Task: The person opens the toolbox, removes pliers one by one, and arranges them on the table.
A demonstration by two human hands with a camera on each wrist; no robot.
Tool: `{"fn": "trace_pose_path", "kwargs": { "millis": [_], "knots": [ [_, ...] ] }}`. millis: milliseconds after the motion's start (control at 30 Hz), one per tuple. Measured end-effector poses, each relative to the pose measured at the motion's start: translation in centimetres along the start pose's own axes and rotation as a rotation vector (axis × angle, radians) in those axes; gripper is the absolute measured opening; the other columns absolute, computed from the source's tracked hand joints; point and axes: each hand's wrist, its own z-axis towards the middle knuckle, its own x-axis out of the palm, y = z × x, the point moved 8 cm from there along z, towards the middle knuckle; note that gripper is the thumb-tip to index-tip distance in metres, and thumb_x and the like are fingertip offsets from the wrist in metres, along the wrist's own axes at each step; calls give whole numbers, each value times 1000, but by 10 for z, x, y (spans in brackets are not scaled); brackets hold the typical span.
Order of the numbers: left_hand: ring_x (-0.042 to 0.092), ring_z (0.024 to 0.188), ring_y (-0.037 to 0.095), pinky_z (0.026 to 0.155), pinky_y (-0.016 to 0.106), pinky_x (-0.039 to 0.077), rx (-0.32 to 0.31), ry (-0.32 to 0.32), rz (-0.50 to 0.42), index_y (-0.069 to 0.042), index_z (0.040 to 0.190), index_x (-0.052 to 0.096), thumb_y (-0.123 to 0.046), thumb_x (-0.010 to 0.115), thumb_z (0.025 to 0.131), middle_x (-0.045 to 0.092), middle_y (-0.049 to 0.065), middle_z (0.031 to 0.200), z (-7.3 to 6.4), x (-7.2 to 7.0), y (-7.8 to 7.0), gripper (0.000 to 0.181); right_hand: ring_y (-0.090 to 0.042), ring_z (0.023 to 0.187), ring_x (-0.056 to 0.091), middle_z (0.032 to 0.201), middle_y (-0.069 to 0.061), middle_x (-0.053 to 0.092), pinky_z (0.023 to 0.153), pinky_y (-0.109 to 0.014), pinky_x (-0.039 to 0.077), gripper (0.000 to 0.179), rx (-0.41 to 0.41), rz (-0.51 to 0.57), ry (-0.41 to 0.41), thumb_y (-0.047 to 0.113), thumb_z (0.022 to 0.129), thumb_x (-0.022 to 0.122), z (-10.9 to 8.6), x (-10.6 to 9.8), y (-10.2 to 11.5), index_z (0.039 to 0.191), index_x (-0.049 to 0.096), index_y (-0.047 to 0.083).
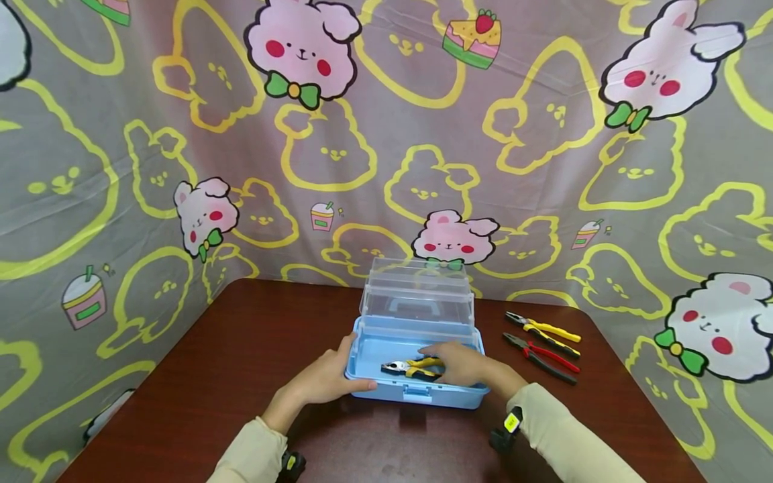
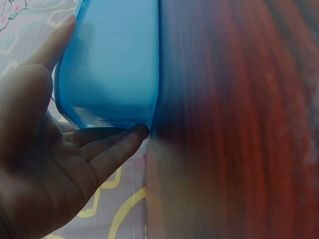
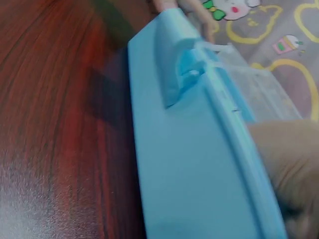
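Note:
A light blue toolbox (image 1: 386,390) stands on the table with its transparent lid (image 1: 417,298) raised. My left hand (image 1: 323,379) holds the box's left end, its thumb along the front rim. In the left wrist view, the fingers of the left hand (image 2: 55,159) lie against that end of the box (image 2: 109,59). Inside the box, my right hand (image 1: 464,362) grips yellow-and-black combination pliers (image 1: 395,367) by the handles, jaws towards the left. The right wrist view shows the right hand (image 3: 294,172) reaching over the front rim; the pliers are hidden there.
On the table right of the box lie yellow-and-black pliers (image 1: 529,325) and, nearer me, red-and-black pliers (image 1: 527,347). The brown table (image 1: 199,376) is bordered at the back and sides by a patterned curtain (image 1: 338,221). A latch (image 1: 417,394) projects from the box's front.

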Motion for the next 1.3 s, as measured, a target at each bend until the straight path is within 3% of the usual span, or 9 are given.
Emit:
{"fn": "trace_pose_path", "kwargs": {
  "millis": [167, 400, 600, 733, 1067, 1300],
  "knots": [
    [67, 102, 19, 86, 45, 53, -4, -1, 3, 6, 161, 12, -64, 76, 86, 68, 21, 113, 1, 1, 1, 121, -25, 106, 64, 114, -9, 70, 92, -45, 51, 41, -16, -67, -20, 6, 85, 85, 4, 5, 0, 123, 72, -1],
    [66, 94, 13, 83, 43, 53, -8, 7, 4, 4, 161, 11, -64, 76, 86, 69, 10, 97, 1, 1, 4, 121, -21, 98, 64, 104, -5, 72, 87, -41, 52, 32, -54, -95, -54, 10, 84, 87, 5, 4, 4, 113, 75, 2],
    [65, 91, 13, 81, 43, 53, -6, 15, -3, 4, 161, 11, -62, 76, 87, 68, 7, 92, 1, 2, 3, 119, -14, 94, 64, 102, 2, 73, 86, -40, 52, 29, 6, -19, -41, 9, 85, 87, 5, 5, -1, 111, 78, 5],
    [65, 89, 12, 80, 42, 53, -3, 15, -3, 5, 161, 11, -62, 76, 88, 68, 7, 93, 0, 1, 2, 118, -11, 89, 63, 100, 5, 74, 82, -38, 52, 28, 36, 42, -75, 8, 82, 88, 5, 2, -3, 109, 80, 7],
    [65, 96, 14, 83, 42, 53, 2, 6, 4, 6, 160, 13, -60, 77, 87, 69, 17, 109, 0, 0, 3, 118, -12, 92, 65, 101, 4, 76, 79, -34, 54, 32, 6, 120, -167, 11, 81, 91, -3, -8, -1, 111, 80, 6],
    [64, 89, 12, 81, 41, 52, -3, 11, 5, 5, 161, 11, -63, 76, 86, 68, 8, 94, 0, 1, 3, 120, -12, 95, 63, 111, 4, 74, 83, -35, 54, 43, 55, 170, -172, 23, 82, 90, -9, -18, 1, 121, 78, 7]
  ]
}}
